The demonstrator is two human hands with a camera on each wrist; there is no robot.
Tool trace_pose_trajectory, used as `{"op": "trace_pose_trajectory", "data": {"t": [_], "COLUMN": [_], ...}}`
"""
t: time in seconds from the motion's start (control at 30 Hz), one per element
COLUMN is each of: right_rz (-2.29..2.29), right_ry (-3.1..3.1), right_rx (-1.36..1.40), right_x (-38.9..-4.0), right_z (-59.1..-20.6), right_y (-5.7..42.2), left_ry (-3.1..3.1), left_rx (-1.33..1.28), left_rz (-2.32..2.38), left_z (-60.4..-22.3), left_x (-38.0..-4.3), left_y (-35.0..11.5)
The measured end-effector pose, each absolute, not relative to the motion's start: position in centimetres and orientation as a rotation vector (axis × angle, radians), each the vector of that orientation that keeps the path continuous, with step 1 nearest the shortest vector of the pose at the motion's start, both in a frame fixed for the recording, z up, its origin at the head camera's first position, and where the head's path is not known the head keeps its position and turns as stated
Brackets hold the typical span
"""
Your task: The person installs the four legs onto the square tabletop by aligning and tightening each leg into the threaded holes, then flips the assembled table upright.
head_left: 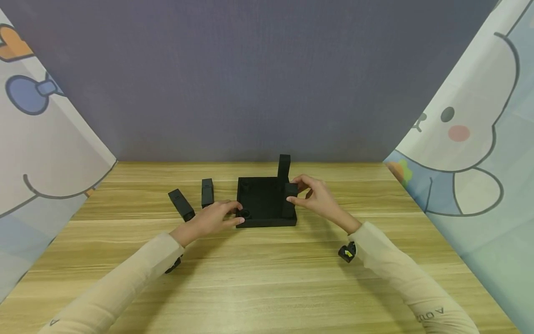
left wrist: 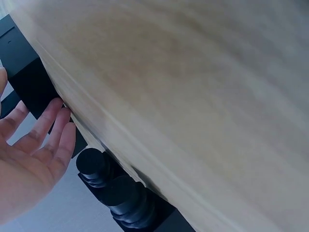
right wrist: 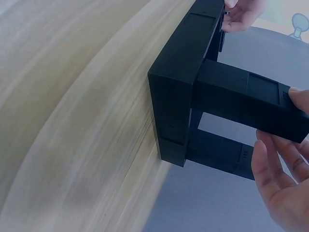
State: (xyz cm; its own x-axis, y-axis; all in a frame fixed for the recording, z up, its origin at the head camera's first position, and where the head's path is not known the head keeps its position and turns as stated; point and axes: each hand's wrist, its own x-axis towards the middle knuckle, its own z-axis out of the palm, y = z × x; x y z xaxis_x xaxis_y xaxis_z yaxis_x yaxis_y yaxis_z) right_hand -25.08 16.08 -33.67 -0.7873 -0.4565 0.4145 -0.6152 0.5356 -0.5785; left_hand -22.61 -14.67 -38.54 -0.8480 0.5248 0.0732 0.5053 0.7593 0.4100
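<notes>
A square black tray with raised walls lies flat on the table. Two black rectangular posts rise from its right side: the back post and the front post. My right hand pinches the upper part of the front post between thumb and fingers, and its lower end meets the tray's front right corner. At the tray's left front corner, the thumb and fingers of my left hand hold the wall. Round sockets show in the left corners.
Two loose black posts lie left of the tray, one angled post and one straighter post. Their round, ridged ends show in the left wrist view. A grey panel stands behind the wooden table, with printed cloths at both sides.
</notes>
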Motion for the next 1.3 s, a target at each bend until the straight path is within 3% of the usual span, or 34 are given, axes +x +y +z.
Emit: {"op": "trace_pose_trajectory", "data": {"t": [1.3], "right_rz": [1.111], "right_ry": [-2.548], "right_rx": [0.968], "right_x": [-24.86], "right_z": [-33.35], "right_y": [16.37], "left_ry": [2.899], "left_rx": [0.867], "left_rz": [0.687], "left_z": [-38.58], "left_x": [-22.54], "left_y": [-14.67]}}
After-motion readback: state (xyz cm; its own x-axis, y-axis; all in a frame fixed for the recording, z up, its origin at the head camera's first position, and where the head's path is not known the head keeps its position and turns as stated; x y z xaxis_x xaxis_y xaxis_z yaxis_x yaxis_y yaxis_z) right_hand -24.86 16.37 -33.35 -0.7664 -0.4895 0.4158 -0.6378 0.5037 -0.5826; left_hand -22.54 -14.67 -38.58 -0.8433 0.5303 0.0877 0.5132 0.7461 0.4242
